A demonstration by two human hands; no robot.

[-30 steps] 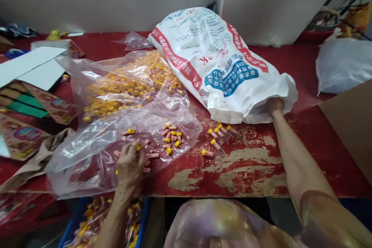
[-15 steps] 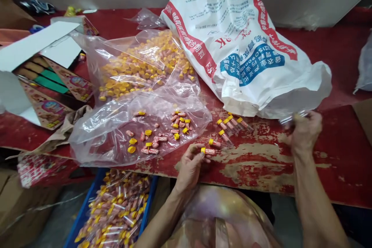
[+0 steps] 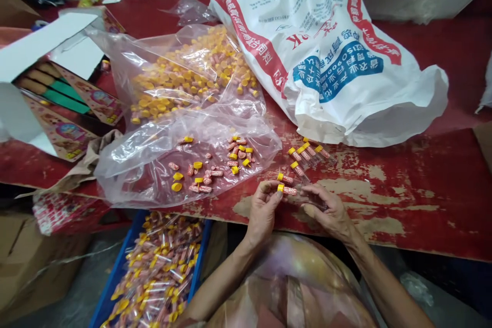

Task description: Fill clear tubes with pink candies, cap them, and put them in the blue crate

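Note:
My left hand point(image 3: 264, 210) pinches a yellow cap with a pink-speckled candy stick point(image 3: 289, 191) pointing right. Facing it, my right hand point(image 3: 331, 210) closes on a clear plastic tube point(image 3: 315, 199), partly hidden by the fingers. The tube's end lies close to the candy; I cannot tell whether it is around it. Just beyond my hands, several yellow-capped clear tubes point(image 3: 300, 171) with pink candy inside lie on the worn red table point(image 3: 369, 195). To the left, loose pink candy pieces and yellow caps point(image 3: 198, 165) lie on a clear plastic bag point(image 3: 130, 174).
A heap of yellow caps with candy point(image 3: 192, 77) fills the bag's far part. A white printed woven sack point(image 3: 326, 41) lies with its mouth towards me. Below the table edge, a blue crate point(image 3: 204, 251) holds many filled tubes. An opened printed carton point(image 3: 73, 138) stands left.
My right hand has come from the sack's mouth at the right, with clear plastic in it, to beside my left hand. The left hand keeps the capped candy.

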